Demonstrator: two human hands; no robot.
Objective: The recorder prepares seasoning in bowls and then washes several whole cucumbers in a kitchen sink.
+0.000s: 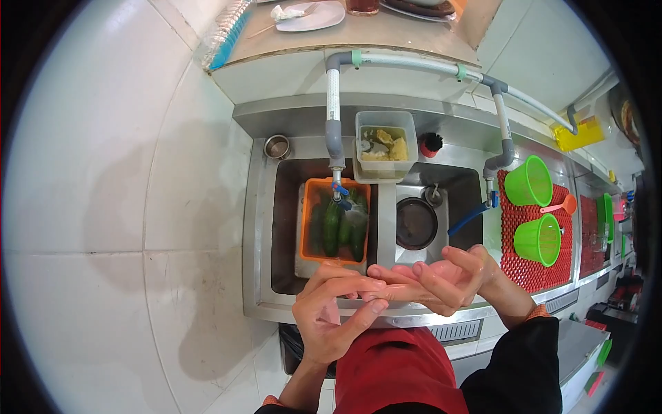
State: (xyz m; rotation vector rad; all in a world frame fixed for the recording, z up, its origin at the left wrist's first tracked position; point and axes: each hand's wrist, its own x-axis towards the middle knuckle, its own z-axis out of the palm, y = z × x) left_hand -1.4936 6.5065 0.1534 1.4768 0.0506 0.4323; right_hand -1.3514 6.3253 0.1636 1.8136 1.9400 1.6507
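Note:
Both my hands look wet and are held in front of the double steel sink (pixel 385 233). My left hand (pixel 328 313) pinches a fingertip of my right hand (pixel 445 284) between its thumb and fingers. The right hand is turned palm up with its fingers bent and apart, holding no object. Just beyond my left hand, several green cucumbers (pixel 331 227) lie in an orange plastic basket (pixel 305 222) in the left basin. Above the basket is a tap with a blue handle (pixel 340 189), and water appears to run onto the cucumbers.
A dark round pan (pixel 416 223) sits in the right basin, below a blue hose (pixel 468 218). A clear plastic tub (pixel 385 118) with yellow sponges stands behind the divider. Two green buckets (pixel 528 181) and an orange ladle (pixel 561 205) rest on a red mat (pixel 509 269).

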